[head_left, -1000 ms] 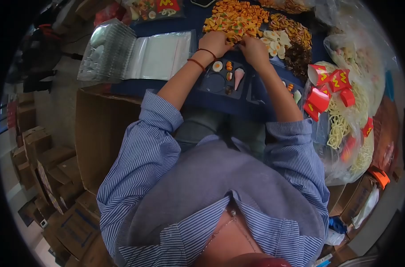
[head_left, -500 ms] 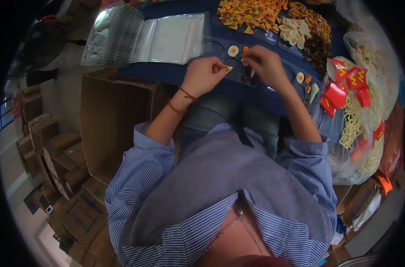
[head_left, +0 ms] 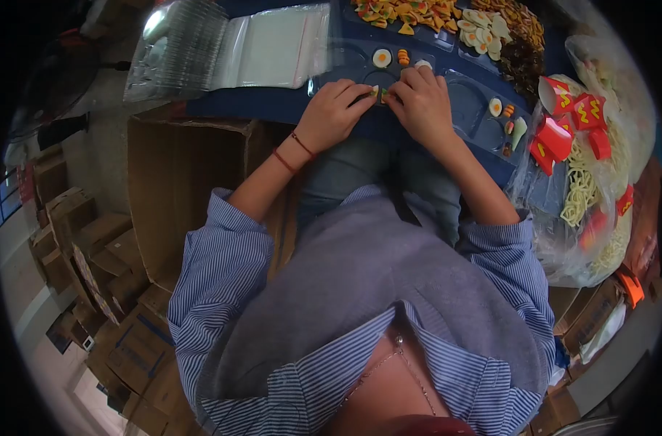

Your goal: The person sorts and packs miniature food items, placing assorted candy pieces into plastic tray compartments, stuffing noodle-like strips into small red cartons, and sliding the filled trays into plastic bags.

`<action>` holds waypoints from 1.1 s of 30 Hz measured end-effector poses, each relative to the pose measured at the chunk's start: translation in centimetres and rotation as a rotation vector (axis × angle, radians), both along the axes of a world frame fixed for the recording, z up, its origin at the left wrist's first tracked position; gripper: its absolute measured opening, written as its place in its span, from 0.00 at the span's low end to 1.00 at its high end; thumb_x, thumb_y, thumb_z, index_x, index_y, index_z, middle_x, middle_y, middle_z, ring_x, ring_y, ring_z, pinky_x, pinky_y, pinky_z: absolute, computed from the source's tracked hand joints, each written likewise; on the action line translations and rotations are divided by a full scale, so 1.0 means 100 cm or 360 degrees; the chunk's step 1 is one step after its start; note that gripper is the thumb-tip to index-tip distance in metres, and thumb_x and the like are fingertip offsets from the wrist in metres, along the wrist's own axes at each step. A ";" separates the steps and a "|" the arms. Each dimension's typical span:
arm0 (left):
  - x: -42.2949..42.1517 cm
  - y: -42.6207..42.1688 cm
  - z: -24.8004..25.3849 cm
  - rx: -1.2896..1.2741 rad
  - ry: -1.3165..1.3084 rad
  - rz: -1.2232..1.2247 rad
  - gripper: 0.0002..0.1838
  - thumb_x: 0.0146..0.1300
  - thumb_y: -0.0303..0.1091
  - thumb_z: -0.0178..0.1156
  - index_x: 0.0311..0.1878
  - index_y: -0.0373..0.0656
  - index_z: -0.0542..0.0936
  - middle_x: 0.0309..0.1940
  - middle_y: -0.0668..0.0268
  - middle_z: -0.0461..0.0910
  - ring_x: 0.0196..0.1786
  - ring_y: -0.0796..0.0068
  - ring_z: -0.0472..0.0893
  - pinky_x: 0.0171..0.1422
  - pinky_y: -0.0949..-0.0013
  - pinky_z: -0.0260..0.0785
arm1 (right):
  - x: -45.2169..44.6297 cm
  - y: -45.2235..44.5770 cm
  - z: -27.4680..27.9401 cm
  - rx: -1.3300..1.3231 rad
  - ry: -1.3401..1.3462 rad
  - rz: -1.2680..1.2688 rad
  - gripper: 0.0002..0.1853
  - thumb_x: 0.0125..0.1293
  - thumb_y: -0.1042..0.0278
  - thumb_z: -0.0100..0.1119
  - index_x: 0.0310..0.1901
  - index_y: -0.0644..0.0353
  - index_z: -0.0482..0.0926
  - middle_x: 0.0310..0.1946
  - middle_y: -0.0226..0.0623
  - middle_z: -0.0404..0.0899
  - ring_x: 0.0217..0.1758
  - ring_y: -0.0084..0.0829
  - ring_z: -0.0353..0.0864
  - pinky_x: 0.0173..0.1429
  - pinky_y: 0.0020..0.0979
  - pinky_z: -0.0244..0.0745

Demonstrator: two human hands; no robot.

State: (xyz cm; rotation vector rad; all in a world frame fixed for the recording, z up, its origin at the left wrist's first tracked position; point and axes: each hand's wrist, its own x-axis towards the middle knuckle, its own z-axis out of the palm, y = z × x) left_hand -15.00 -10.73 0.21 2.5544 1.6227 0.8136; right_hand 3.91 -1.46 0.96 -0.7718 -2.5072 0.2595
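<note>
My left hand [head_left: 334, 112] pinches a small yellow-green piece [head_left: 375, 91] between thumb and fingertips. Close beside it, my right hand [head_left: 422, 102] is closed in a pinch on a small greenish piece [head_left: 384, 95], mostly hidden by the fingers. Both hands are over a clear plastic tray [head_left: 350, 62]. In that tray lie a fried-egg piece [head_left: 382, 58] and an orange striped piece [head_left: 403, 57]; a whitish piece [head_left: 423, 64] shows just past my right hand. A second tray [head_left: 465, 94] to the right holds an egg piece [head_left: 495, 107] and several other small pieces.
Piles of orange pieces [head_left: 411, 13], white oval pieces [head_left: 482, 33] and dark brown pieces [head_left: 521, 69] lie at the back. Clear bags [head_left: 273, 47] and stacked clear trays [head_left: 175, 54] are at left, red cartons [head_left: 552, 139] and noodle-like strands [head_left: 579, 190] at right, a cardboard box [head_left: 189, 196] below left.
Both hands came back from the orange pile toward me, separated, and now meet over the near part of the tray. My right hand has moved left and down from the striped piece.
</note>
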 end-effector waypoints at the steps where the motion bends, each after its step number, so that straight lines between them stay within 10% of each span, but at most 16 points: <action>1: 0.000 -0.001 -0.001 0.0000 -0.0007 -0.0001 0.16 0.54 0.24 0.62 0.48 0.42 0.81 0.49 0.64 0.78 0.49 0.63 0.77 0.53 0.64 0.71 | -0.001 -0.001 0.000 0.0000 -0.0007 -0.0001 0.09 0.49 0.62 0.70 0.27 0.55 0.80 0.33 0.29 0.73 0.44 0.33 0.72 0.44 0.35 0.63; 12: 0.000 0.004 0.007 0.0002 -0.0258 -0.0025 0.07 0.52 0.30 0.64 0.35 0.44 0.80 0.37 0.67 0.79 0.45 0.65 0.77 0.48 0.61 0.69 | -0.002 0.064 0.008 -0.0226 0.0467 -0.0127 0.02 0.56 0.69 0.64 0.28 0.55 0.83 0.25 0.31 0.75 0.32 0.38 0.76 0.39 0.38 0.71; 17: -0.004 0.048 0.032 -0.0306 -0.0140 0.0108 0.05 0.57 0.35 0.62 0.33 0.45 0.80 0.32 0.66 0.78 0.43 0.63 0.77 0.46 0.61 0.69 | -0.027 0.144 -0.043 -0.0085 -0.0397 -0.0331 0.09 0.63 0.63 0.63 0.36 0.60 0.83 0.30 0.42 0.82 0.33 0.44 0.83 0.38 0.41 0.76; 21: -0.031 0.136 0.004 -0.0134 0.0006 0.0425 0.09 0.62 0.38 0.61 0.38 0.42 0.82 0.34 0.62 0.81 0.39 0.61 0.80 0.44 0.61 0.72 | -0.020 0.125 -0.021 -0.0086 -0.0065 -0.0173 0.09 0.63 0.63 0.65 0.37 0.59 0.81 0.30 0.41 0.82 0.32 0.41 0.83 0.37 0.38 0.77; 26: -0.031 0.148 -0.003 -0.0155 -0.0284 0.0431 0.11 0.61 0.39 0.61 0.39 0.42 0.82 0.34 0.61 0.82 0.37 0.59 0.81 0.44 0.59 0.74 | 0.012 0.101 -0.005 -0.1408 0.0588 -0.0078 0.11 0.66 0.64 0.64 0.45 0.60 0.78 0.31 0.32 0.82 0.29 0.21 0.79 0.33 0.25 0.73; 33: 0.000 0.110 0.037 -0.0329 -0.0895 0.0261 0.12 0.63 0.39 0.62 0.42 0.41 0.82 0.34 0.61 0.82 0.35 0.66 0.82 0.42 0.65 0.75 | 0.027 0.062 0.022 -0.2183 0.1058 -0.0063 0.10 0.69 0.66 0.60 0.47 0.62 0.77 0.32 0.32 0.83 0.28 0.18 0.78 0.35 0.19 0.70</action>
